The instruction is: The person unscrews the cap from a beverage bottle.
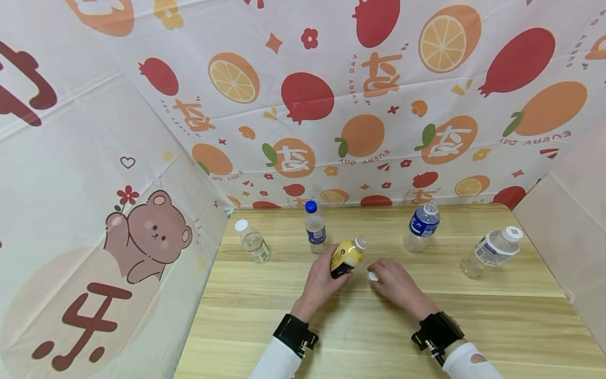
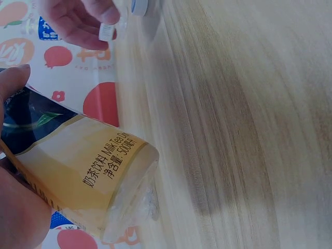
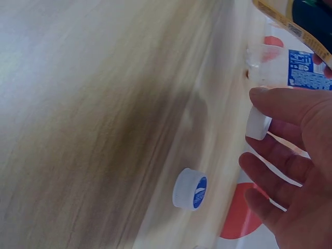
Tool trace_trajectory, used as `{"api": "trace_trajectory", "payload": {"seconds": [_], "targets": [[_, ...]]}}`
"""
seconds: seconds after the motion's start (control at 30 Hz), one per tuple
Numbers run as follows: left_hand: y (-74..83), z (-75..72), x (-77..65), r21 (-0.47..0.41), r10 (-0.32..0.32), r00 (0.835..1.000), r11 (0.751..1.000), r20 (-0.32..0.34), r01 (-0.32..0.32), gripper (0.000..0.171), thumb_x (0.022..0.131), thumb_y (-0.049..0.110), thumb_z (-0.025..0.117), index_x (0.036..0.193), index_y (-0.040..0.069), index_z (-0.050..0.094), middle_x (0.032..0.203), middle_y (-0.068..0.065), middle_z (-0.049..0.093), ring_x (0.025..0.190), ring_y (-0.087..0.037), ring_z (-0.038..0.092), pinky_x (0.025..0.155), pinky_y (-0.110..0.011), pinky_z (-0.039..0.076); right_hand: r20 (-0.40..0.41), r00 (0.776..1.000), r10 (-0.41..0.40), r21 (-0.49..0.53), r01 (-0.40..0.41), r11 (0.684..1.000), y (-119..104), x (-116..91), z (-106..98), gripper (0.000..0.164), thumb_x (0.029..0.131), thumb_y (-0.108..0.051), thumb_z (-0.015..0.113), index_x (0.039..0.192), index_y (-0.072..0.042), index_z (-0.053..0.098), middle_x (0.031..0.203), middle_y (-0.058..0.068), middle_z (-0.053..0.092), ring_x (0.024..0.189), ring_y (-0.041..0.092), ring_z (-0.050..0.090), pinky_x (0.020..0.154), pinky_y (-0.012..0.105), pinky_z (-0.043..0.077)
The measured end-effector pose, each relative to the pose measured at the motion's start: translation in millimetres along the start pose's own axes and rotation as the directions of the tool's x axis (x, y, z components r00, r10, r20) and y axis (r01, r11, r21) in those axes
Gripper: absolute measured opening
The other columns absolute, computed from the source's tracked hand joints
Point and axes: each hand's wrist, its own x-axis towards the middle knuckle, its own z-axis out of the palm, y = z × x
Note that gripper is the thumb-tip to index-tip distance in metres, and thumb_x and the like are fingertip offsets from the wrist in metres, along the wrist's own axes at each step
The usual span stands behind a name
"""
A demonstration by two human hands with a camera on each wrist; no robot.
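Observation:
My left hand (image 1: pixel 322 279) grips a yellow and black milk tea bottle (image 1: pixel 346 257), tilted, its uncapped mouth leaning to the right. Up close in the left wrist view, the bottle's label (image 2: pixel 98 161) and clear base show above the table. Just right of the bottle, my right hand (image 1: pixel 396 284) pinches a small white bottle cap (image 3: pixel 258 124) between thumb and fingers. Another white cap (image 3: pixel 190 189), with a blue mark on its top, lies on the table below that hand.
Behind the hands stand a clear bottle with a blue cap (image 1: pixel 315 231) and an uncapped one with a blue label (image 1: pixel 421 227). White-capped bottles stand at the left (image 1: pixel 254 243) and right (image 1: pixel 492 252). A fruit-print sheet (image 1: pixel 303 147) hangs along the table's back edge.

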Motion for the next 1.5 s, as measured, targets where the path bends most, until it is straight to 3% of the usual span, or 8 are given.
{"api": "trace_trajectory", "payload": {"seconds": [0.67,0.93,1.5], "targets": [[0.6,2.8,-3.0,-0.007,0.021,1.0,1.0,-0.001,-0.021,0.078,0.084,0.025,0.088,0.15,0.013,0.046,0.137,-0.006,0.063,0.119,-0.023,0.063,0.1,-0.043,0.054,0.049,0.998,0.025,-0.02,-0.024,1.0,6.6,-0.1,12.0,0.022,0.083,-0.004,0.081,0.103,-0.001,0.073,0.095,0.008,0.067,0.084,0.024,0.064,0.073,0.041,0.057],[0.4,5.1,-2.4,-0.012,0.018,1.0,1.0,0.006,-0.018,0.079,0.084,0.024,0.088,0.15,0.013,0.046,0.138,-0.006,0.062,0.119,-0.022,0.063,0.101,-0.042,0.053,0.079,0.997,0.025,-0.051,-0.021,0.998,7.1,0.9,14.3,0.016,0.082,-0.002,0.08,0.095,-0.004,0.071,0.085,0.004,0.062,0.074,0.019,0.057,0.065,0.036,0.051],[1.1,4.6,-2.0,-0.02,0.012,1.0,1.0,0.006,-0.012,0.078,0.085,0.024,0.087,0.15,0.014,0.046,0.138,-0.005,0.062,0.12,-0.021,0.063,0.101,-0.043,0.053,0.07,0.997,0.025,-0.071,-0.02,0.997,7.1,1.3,16.4,0.018,0.081,-0.004,0.082,0.094,-0.003,0.07,0.086,0.005,0.06,0.076,0.021,0.057,0.067,0.038,0.052]]}}
